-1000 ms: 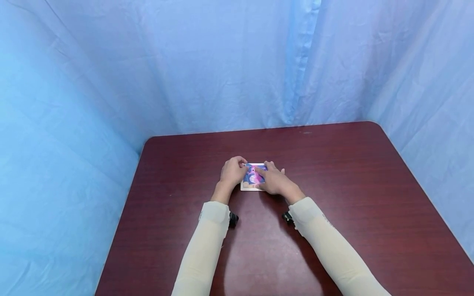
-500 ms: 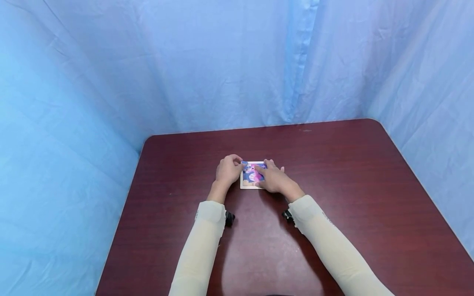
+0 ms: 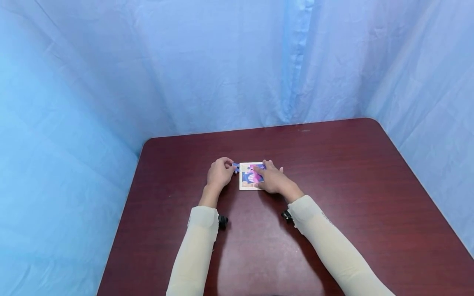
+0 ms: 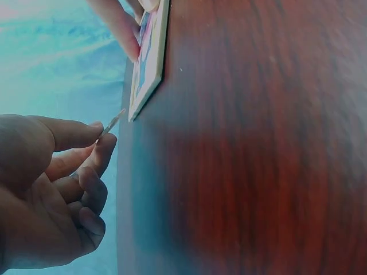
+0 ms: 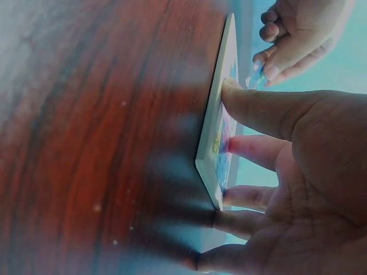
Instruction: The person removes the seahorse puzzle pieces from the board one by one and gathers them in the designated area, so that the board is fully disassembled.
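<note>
My left hand pinches a small blue jigsaw piece between thumb and forefinger, just left of a square puzzle in a pale frame. In the left wrist view the thin piece shows edge-on, apart from the frame's corner. The puzzle shows a pink figure on blue, and a bare pale patch lies at its upper left corner. Spread over the puzzle's right side, my right hand holds it down. The right wrist view shows its thumb on the near rim and other fingertips on the picture and the tabletop.
The puzzle lies flat on a dark red wooden table. Light blue curtains hang behind the table and along both sides. A small black device sits at each sleeve cuff.
My left hand has lifted the blue piece out of the puzzle's upper left corner and carried it left, past the frame. The right hand has stayed on the puzzle.
</note>
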A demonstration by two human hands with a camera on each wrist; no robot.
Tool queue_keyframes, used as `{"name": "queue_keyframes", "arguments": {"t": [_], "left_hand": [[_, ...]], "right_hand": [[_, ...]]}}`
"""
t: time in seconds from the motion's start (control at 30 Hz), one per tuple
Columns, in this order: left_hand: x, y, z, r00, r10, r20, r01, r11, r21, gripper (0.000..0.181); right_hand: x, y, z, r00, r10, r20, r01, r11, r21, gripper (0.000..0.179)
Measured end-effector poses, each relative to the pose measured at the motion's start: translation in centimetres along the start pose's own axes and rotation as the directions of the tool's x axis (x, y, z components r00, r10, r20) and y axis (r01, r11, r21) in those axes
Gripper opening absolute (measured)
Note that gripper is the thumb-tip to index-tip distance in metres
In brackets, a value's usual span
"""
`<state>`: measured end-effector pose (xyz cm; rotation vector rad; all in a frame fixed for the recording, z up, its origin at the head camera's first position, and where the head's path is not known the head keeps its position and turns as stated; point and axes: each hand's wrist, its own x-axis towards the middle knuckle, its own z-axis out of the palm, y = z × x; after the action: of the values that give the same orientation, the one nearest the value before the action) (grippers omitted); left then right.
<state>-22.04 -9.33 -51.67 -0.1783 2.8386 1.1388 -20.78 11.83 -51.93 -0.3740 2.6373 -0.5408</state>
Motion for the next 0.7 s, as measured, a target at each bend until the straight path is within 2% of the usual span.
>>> {"name": "queue_keyframes", "arguments": {"t": [0.37, 0.7], "left_hand": [[0.3, -1.1, -1.0, 0.999, -0.005, -0.033, 0.006, 1.0, 0.017, 0.022], [0.2, -2.4, -2.5, 0.999, -0.038, -0.026, 0.039, 0.998, 0.047, 0.023]], "right_hand": [[0.0, 0.2, -0.2, 1.0, -0.008, -0.008, 0.008, 1.0, 0.007, 0.069], [-0.1, 0.1, 0.0, 1.0, -0.006, 0.003, 0.006, 1.0, 0.014, 0.07]]}}
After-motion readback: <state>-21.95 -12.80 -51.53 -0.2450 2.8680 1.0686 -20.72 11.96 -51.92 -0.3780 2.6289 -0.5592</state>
